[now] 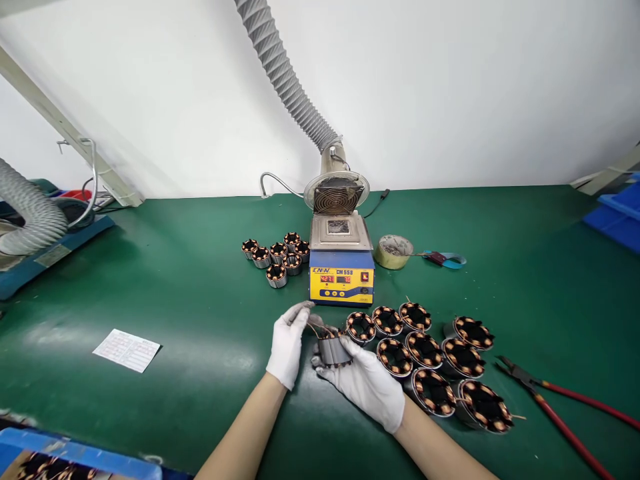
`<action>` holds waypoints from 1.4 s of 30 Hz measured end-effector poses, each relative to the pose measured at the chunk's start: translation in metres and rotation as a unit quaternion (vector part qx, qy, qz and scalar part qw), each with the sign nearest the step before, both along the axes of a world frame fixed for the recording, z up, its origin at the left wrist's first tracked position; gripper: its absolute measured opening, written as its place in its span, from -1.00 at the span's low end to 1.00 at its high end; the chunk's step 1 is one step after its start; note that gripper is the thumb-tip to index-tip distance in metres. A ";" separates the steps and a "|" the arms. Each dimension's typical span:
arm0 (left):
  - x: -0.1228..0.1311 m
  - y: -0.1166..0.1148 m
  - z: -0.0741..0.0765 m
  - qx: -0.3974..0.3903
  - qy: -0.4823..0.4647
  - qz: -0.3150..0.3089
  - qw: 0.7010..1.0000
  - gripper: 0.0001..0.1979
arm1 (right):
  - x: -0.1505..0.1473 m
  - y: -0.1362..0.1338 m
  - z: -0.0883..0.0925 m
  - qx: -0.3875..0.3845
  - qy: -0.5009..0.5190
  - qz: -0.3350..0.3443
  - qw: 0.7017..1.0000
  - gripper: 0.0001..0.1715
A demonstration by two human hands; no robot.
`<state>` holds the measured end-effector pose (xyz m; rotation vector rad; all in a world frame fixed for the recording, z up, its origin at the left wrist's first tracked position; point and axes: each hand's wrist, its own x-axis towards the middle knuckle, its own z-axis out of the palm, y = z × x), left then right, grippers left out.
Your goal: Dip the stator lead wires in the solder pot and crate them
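Head view: just in front of the machine (342,279), the right hand (373,388) is clamped around a stator (334,351), while the left hand (287,344) has its fingertips at the stator's wires (314,329), though I cannot tell whether they pinch. More stators (277,283) stand left and front right of the machine, with tape (393,257) just right of it and pliers (543,403) farther to its front right.
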<state>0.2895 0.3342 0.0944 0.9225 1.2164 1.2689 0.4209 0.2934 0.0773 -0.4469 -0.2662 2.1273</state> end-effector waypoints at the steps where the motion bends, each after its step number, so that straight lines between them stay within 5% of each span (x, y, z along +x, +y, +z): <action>1: -0.003 0.001 0.001 0.001 -0.005 -0.004 1.000 -0.60 | 0.000 0.000 -0.001 -0.011 0.010 0.004 1.000 -0.64; 4: -0.011 -0.001 0.007 -0.008 0.020 -0.154 0.988 -0.52 | 0.000 0.001 0.001 -0.026 0.022 0.012 0.999 -0.62; 6: -0.014 -0.006 0.012 -0.025 0.084 -0.315 0.945 -0.26 | 0.001 0.000 0.005 -0.032 0.018 0.015 0.999 -0.59; 8: -0.013 -0.012 0.014 -0.036 0.151 -0.399 0.904 0.02 | 0.002 0.000 0.009 -0.040 0.009 0.021 0.999 -0.55; 11: -0.009 -0.016 0.014 -0.014 0.187 -0.385 0.904 0.03 | 0.003 0.000 0.013 -0.045 0.000 0.022 0.999 -0.53; 15: -0.005 -0.013 0.014 0.009 0.125 -0.355 0.927 -0.24 | 0.004 0.002 0.012 -0.050 -0.002 0.042 0.998 -0.48; 18: -0.006 -0.008 0.016 -0.006 0.088 -0.232 0.969 -0.70 | 0.003 0.001 0.009 -0.031 -0.013 0.046 0.998 -0.50; 20: -0.006 -0.005 0.015 -0.017 0.080 -0.130 0.988 -0.83 | 0.001 0.000 0.008 -0.023 -0.017 0.047 0.998 -0.52; 29: -0.010 0.008 -0.004 -0.004 0.093 0.002 0.996 -0.61 | 0.000 0.002 0.007 -0.044 -0.048 0.038 0.997 -0.64; 32: -0.024 0.012 -0.001 0.000 0.108 -0.024 0.994 -0.55 | 0.001 -0.001 0.009 -0.022 -0.089 0.017 0.996 -0.65; 37: -0.035 0.003 0.015 0.035 0.140 -0.181 0.973 -0.70 | -0.004 -0.009 0.012 0.066 -0.205 -0.049 0.975 -0.52; 40: -0.023 -0.006 0.016 0.026 0.084 -0.281 0.956 -0.64 | -0.011 -0.012 0.006 0.146 -0.349 -0.128 0.917 -0.38; 42: -0.012 -0.009 0.013 -0.009 0.023 -0.278 0.960 -0.61 | -0.015 -0.014 0.000 0.193 -0.457 -0.155 0.854 -0.38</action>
